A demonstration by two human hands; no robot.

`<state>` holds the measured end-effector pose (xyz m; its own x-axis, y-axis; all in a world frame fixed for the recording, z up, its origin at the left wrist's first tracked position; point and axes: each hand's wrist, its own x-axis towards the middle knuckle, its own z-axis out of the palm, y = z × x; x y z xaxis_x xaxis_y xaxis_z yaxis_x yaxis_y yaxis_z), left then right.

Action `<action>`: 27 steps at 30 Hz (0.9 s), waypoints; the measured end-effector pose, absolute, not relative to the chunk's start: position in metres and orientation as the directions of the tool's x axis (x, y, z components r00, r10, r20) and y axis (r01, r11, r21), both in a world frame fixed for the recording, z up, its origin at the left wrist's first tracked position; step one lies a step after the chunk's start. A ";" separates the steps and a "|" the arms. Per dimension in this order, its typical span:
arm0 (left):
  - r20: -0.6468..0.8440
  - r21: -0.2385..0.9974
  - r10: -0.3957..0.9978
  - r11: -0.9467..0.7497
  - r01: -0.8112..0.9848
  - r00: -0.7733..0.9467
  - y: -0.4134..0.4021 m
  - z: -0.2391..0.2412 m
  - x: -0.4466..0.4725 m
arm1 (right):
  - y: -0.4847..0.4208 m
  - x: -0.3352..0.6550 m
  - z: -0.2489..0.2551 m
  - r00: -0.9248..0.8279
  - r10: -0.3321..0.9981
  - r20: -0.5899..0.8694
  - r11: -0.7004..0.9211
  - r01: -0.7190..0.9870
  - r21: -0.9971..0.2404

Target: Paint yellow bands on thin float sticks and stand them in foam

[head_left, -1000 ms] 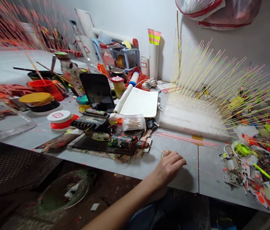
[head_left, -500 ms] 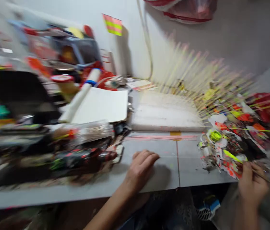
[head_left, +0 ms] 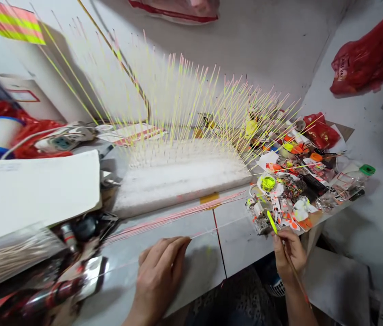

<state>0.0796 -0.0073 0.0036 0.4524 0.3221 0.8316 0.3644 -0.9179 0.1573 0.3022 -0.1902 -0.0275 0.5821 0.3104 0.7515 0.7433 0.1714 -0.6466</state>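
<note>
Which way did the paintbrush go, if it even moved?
Yes, leftward: the paintbrush tip was below and right of the neon-yellow dish; now it is almost straight below.

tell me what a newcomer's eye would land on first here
Probably the fan of thin yellow-and-pink sticks rising from a white block in the middle. Then the brush with a fluorescent yellow tip in the right hand, beside the colourful clutter on the right.
</note>
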 end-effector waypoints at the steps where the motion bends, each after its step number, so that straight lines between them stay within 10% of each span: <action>1: 0.831 0.153 0.320 -0.918 0.367 0.454 -0.006 0.003 0.079 | -0.190 0.302 -0.029 0.580 0.320 0.749 0.165 0.745 -0.647; 27: 0.824 0.074 0.296 -0.902 0.425 0.484 0.000 0.002 0.074 | -0.164 0.296 -0.037 0.467 0.410 0.783 0.134 0.819 -0.558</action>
<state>0.0740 -0.0005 0.0021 0.4836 0.2956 0.8238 0.4247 -0.9023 0.0744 0.2957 -0.1642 -0.0375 0.4670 0.4104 0.7833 0.8188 0.1339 -0.5583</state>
